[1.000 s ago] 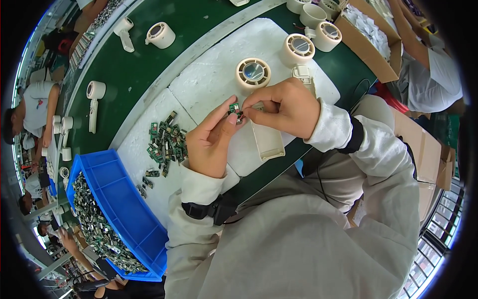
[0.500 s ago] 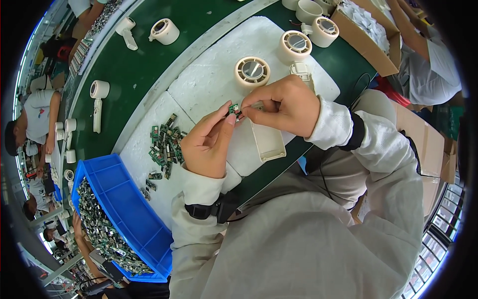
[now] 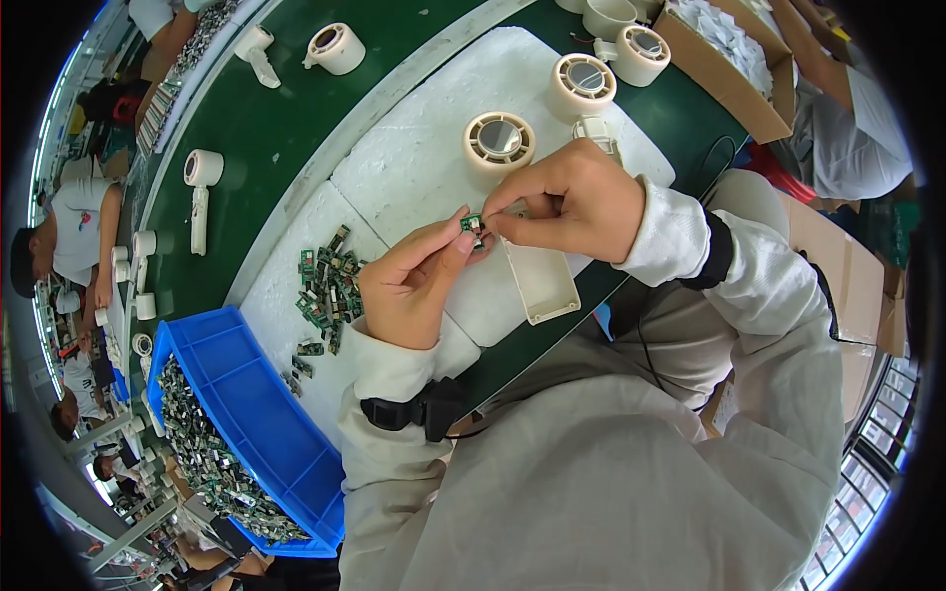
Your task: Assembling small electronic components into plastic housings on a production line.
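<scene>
Between the thumb and fingers of my left hand (image 3: 406, 288) is a small green circuit board (image 3: 472, 226). My right hand (image 3: 583, 205) pinches at the board's right edge; whatever its fingertips hold, perhaps a thin wire, is too small to make out. Below the right hand lies an open cream plastic handle shell (image 3: 544, 288), its upper part hidden by that hand. Just beyond my hands stands a cream fan head (image 3: 499, 144) with a round silvery centre. A second fan head (image 3: 583, 85) sits to its right, with a cream neck piece beneath it.
Left of my left hand, a pile of circuit boards (image 3: 330, 286) lies on the white foam sheet (image 3: 389, 148). A blue bin (image 3: 261, 414) full of boards stands nearer. Cream fans rest on the green belt (image 3: 266, 158). A cardboard box (image 3: 724, 74) holds white pieces. Other people sit around.
Fans on the green belt have shifted slightly away and to the right. Both hands have moved a little to the right, and the circuit board's face shows more. The handle shell has shifted slightly right.
</scene>
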Demonstrator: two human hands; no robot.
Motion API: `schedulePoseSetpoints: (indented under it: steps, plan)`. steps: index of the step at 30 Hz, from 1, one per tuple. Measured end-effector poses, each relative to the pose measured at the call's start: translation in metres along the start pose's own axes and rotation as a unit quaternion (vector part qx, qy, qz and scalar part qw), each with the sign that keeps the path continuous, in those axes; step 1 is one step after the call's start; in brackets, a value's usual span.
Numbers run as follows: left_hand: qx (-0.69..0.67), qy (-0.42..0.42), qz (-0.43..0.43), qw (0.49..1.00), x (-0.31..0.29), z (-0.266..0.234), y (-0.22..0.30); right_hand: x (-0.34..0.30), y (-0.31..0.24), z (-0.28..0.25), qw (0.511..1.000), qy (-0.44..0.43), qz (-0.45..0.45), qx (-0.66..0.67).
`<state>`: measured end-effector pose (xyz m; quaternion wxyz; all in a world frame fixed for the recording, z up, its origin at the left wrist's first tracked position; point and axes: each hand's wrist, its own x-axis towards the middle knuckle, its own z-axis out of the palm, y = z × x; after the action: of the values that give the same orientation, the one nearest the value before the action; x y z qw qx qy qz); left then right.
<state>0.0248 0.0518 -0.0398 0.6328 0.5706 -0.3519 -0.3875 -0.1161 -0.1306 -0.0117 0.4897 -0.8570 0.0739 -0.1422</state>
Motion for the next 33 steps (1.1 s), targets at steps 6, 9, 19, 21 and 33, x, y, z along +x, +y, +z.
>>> schedulePoseSetpoints:
  steps: [6,9,19,21,33]
  plan:
    - [-0.098,-0.047,-0.031,0.994,0.0,-0.009,-0.003,0.002,-0.004,-0.008,0.997,-0.036,0.04,0.05]
    - [-0.128,-0.071,-0.034,0.989,0.0,-0.012,-0.006,0.002,-0.003,-0.008,0.994,-0.043,0.054,0.08]
    - [-0.175,-0.085,-0.029,0.981,0.0,-0.011,-0.005,0.004,0.003,-0.007,0.989,-0.068,0.066,0.117]
    - [-0.183,-0.081,-0.027,0.979,0.0,-0.011,-0.005,0.005,0.005,-0.005,0.992,-0.06,0.035,0.107]
    - [-0.108,-0.074,-0.027,0.991,0.0,-0.007,-0.002,0.003,-0.006,-0.009,0.992,-0.094,0.055,0.066]
